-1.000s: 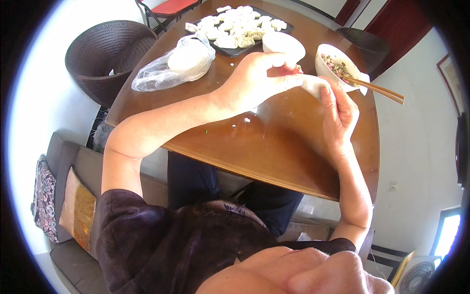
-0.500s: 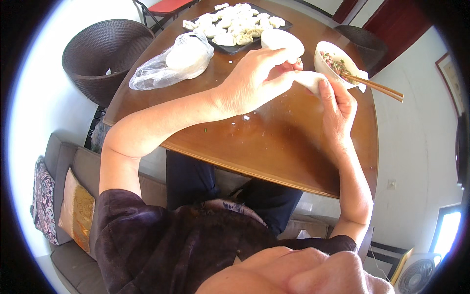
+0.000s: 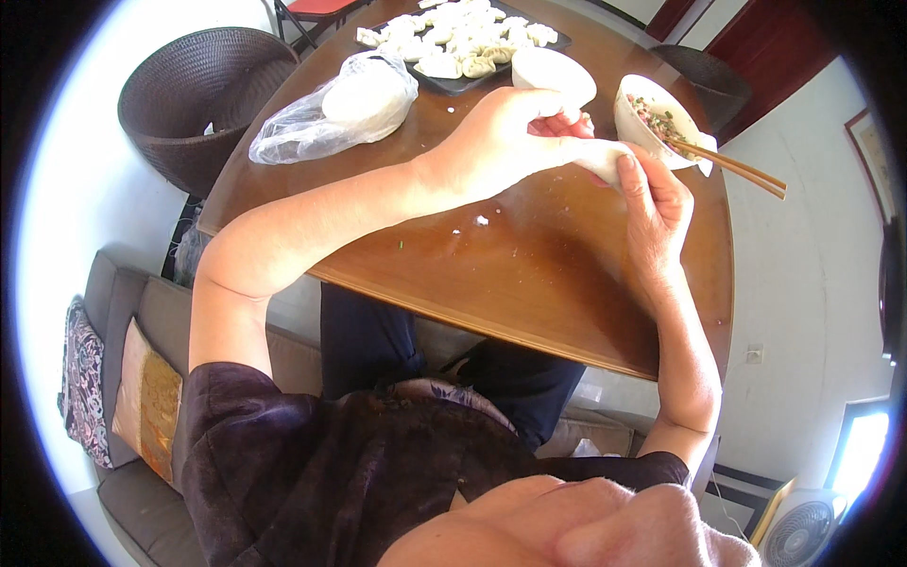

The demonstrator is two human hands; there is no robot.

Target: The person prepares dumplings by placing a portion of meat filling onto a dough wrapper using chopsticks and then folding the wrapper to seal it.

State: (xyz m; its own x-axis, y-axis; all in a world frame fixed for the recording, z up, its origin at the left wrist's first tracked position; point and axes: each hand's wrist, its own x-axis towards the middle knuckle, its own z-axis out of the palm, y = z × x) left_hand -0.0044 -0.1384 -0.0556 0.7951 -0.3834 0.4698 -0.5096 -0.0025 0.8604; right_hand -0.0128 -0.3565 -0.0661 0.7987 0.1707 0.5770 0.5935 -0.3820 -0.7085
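Both hands, left hand [image 3: 501,142] and right hand [image 3: 652,203], pinch closed on a white dumpling [image 3: 605,159] above the wooden table [image 3: 529,274]. Sealing well probably means pressing evenly along the edge (filling kept inside). Beyond stand the filling bowl [image 3: 652,118] with chopsticks [image 3: 732,168], then the dark tray [image 3: 463,42] of finished dumplings.

Both hands meet over the far part of the table [image 3: 529,274], the left hand [image 3: 496,142] and the right hand [image 3: 652,203] touching a dumpling wrapper [image 3: 605,156] between them. Just behind the wrapper stands a bowl of dough rounds [image 3: 553,74]; to its right stands a bowl of filling [image 3: 657,118] with chopsticks [image 3: 732,168] resting in it and reaching out to the right. Behind both bowls lies a tray of dumplings [image 3: 463,42]. Left of the tray lies a plastic bag of dough [image 3: 345,104]. A wicker chair [image 3: 198,104] stands left of the table.
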